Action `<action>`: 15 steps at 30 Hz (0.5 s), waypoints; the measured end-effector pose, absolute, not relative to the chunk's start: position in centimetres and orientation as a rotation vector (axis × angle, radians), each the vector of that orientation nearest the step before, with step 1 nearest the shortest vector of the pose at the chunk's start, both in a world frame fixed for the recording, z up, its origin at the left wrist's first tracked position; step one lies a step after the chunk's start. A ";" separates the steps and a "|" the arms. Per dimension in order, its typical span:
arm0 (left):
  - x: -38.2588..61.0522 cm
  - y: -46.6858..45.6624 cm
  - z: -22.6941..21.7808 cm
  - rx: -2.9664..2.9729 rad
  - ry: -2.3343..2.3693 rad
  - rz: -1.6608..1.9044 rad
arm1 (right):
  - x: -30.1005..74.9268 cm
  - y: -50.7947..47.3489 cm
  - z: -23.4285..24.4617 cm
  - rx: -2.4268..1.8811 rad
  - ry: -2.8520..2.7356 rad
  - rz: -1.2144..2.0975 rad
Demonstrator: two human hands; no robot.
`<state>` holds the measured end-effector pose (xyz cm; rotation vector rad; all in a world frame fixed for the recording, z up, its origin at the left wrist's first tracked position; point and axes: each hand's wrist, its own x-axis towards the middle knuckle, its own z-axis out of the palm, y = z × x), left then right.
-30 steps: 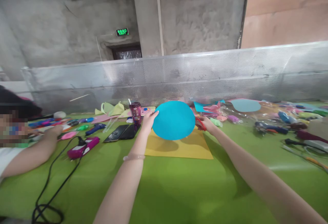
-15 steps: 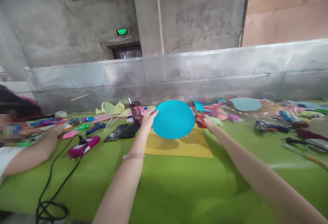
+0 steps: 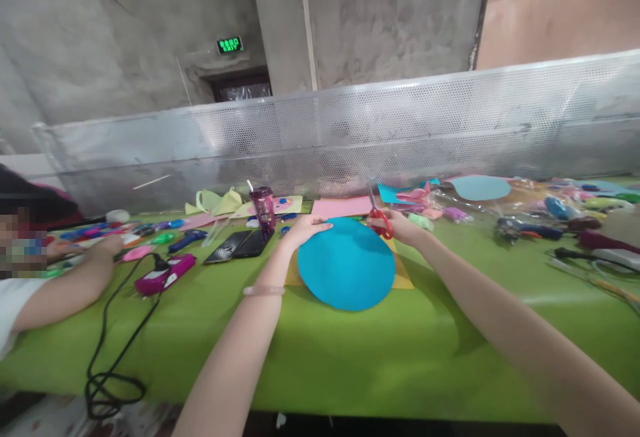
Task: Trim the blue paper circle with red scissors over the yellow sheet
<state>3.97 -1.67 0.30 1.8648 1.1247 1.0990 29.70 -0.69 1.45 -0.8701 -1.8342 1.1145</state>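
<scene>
A round blue sheet (image 3: pixel 347 267), like paper or foam, hangs tilted toward me over a yellow sheet (image 3: pixel 404 277). My left hand (image 3: pixel 307 229) pinches its upper left edge. Red-handled scissors (image 3: pixel 383 222) are in my right hand (image 3: pixel 400 227), at the disc's upper right edge, blades pointing up and away. Whether the right hand also touches the disc I cannot tell.
Behind the disc lies a pink sheet (image 3: pixel 345 207). Two phones (image 3: pixel 239 247) and a purple cup with a straw (image 3: pixel 263 207) stand left of my hands. A corded magenta power strip (image 3: pixel 165 275) and a co-worker's arm (image 3: pixel 75 297) are farther left.
The blue disc has swung down and toward me, uncovering the pink sheet behind it. My left hand has shifted to its upper edge. The scissors now point more upward.
</scene>
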 end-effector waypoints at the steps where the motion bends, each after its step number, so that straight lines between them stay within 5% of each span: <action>1: 4.2 -1.8 0.3 1.898 1.128 1.093 | 29.5 -1.0 1.5 -0.873 -1.910 1.080; 15: 3.6 -1.6 0.6 1.708 1.210 1.158 | 29.7 0.5 1.0 -0.924 -1.719 0.988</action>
